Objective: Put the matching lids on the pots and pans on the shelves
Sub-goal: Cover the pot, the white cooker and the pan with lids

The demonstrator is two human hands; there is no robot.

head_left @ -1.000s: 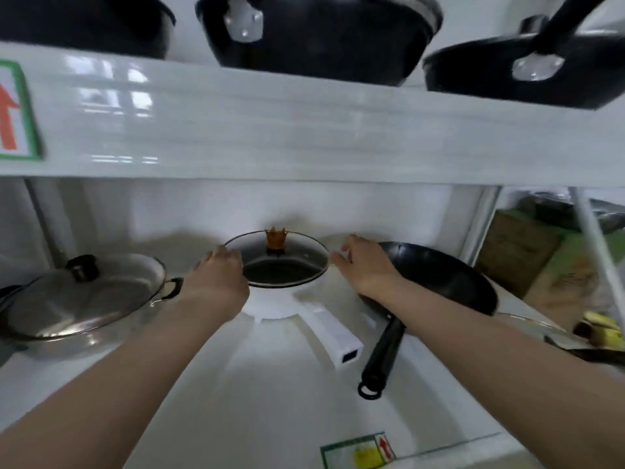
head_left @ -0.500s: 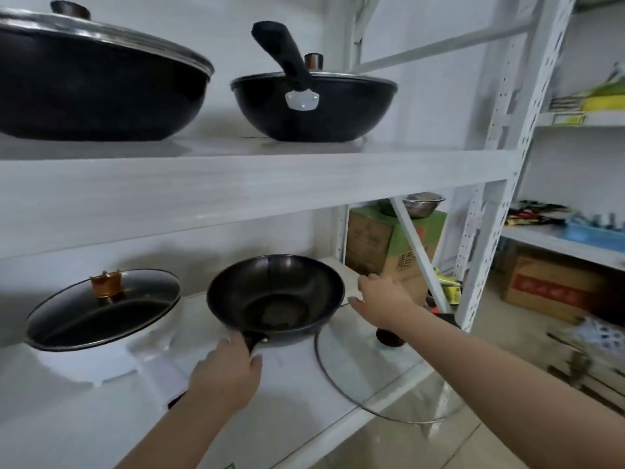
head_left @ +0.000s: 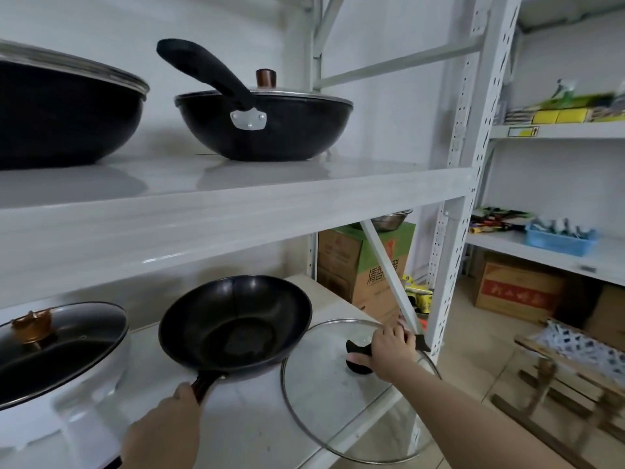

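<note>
An uncovered black wok sits on the lower shelf. My left hand is closed around its dark handle at the front. To the right lies a large glass lid with a steel rim, partly overhanging the shelf edge. My right hand grips the lid's black knob. On the left stands a white pot covered by a glass lid with an amber knob. Two lidded black woks, one at far left and one with a long handle, stand on the upper shelf.
A white perforated upright and a diagonal brace stand just right of the lid. Cardboard boxes with a steel bowl on top sit behind the shelf end. More shelves with a blue basket and boxes fill the right side.
My view swung right from the white pot. My left hand went to the wok's handle. My right hand moved from the shelf edge onto the glass lid's knob.
</note>
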